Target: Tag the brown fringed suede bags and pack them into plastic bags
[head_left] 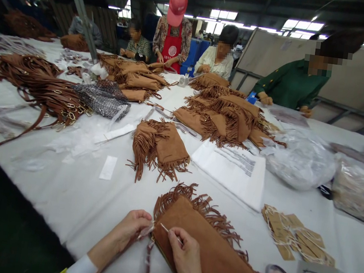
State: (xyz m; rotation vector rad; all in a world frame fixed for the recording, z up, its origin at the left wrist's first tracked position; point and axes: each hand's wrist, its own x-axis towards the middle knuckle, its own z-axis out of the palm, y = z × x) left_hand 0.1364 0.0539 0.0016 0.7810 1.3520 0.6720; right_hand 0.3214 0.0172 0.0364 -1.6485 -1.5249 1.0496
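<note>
A brown suede bag with fringe (211, 243) lies on the white table (70, 193) right in front of me. My left hand (129, 230) pinches the bag's near corner, where a small clear plastic piece and a dangling strap end (148, 262) sit. My right hand (186, 255) rests on the bag and pinches a thin white string or tag loop (169, 231) close to the same corner. Both hands have their fingers closed.
Another folded fringed bag (160, 147) lies further out, with piles of them (228, 115) beyond. A heap of brown straps (44, 87) is at left, paper tags (293, 234) and a white sheet (231, 167) at right, plastic bags (300, 158) too. Several people work across the table.
</note>
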